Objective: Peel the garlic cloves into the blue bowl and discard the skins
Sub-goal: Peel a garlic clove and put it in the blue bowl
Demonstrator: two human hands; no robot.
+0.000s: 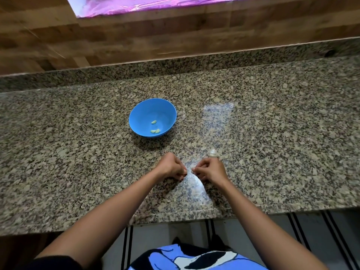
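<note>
Your blue bowl [136, 115] sits on the granite counter [272, 133], a bit far from you and left of the middle. Three peeled cloves [155, 131] lie in the bottom. I think the bowl is there so you can drop each clean clove in with a short reach.

Both hands are near you, close to the front edge, with the bowl just past them. Your arms come in from the two sides and meet in the middle, wrists low over the counter.

Your right hand [211, 169] has its fingers curled, and the tips pinch a small pale bit. It looks like a garlic clove [192, 169], but it is too small to be sure.

Your left hand [172, 167] is curled too, with its fingertips right beside that bit. I cannot tell if it holds the clove, a skin or nothing.

The hands are this close so one can hold while the other pulls skin off, I think.

Another pale garlic piece [212, 152] waits on the counter just past your right hand.
</note>
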